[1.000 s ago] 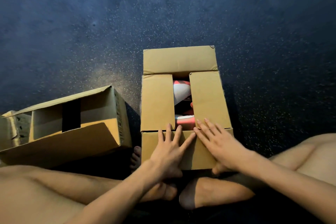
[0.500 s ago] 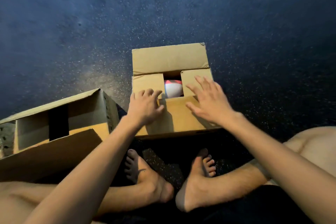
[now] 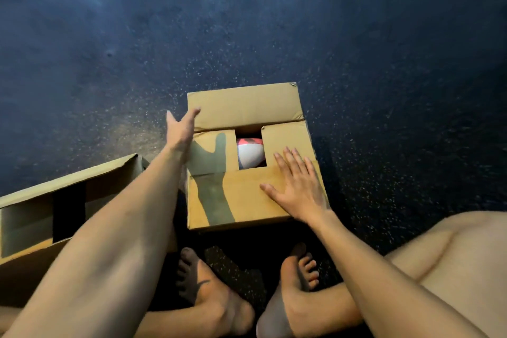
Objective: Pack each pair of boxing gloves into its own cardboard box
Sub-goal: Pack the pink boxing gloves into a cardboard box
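Cardboard box (image 3: 82, 180), far left: tipped on its side on dark floor (image 3: 274, 22), partly behind left forearm. Left hand (image 3: 179, 132): fingers straight and extended, holding nothing, at left edge of middle box (image 3: 247, 107); contact not discernible. Boxing glove (image 3: 250, 153), red and white: inside middle box, visible through gap between flaps. Right hand (image 3: 299, 186): flat, fingers straight, resting on near flap.

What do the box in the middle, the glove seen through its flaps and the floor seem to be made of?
Box: brown cardboard, matte, judging by its creased, folded flaps. Glove: probably synthetic leather or vinyl, smooth with a soft sheen, white and red. Floor: dark, matte, pale-speckled; perhaps rubber matting, hard to tell.
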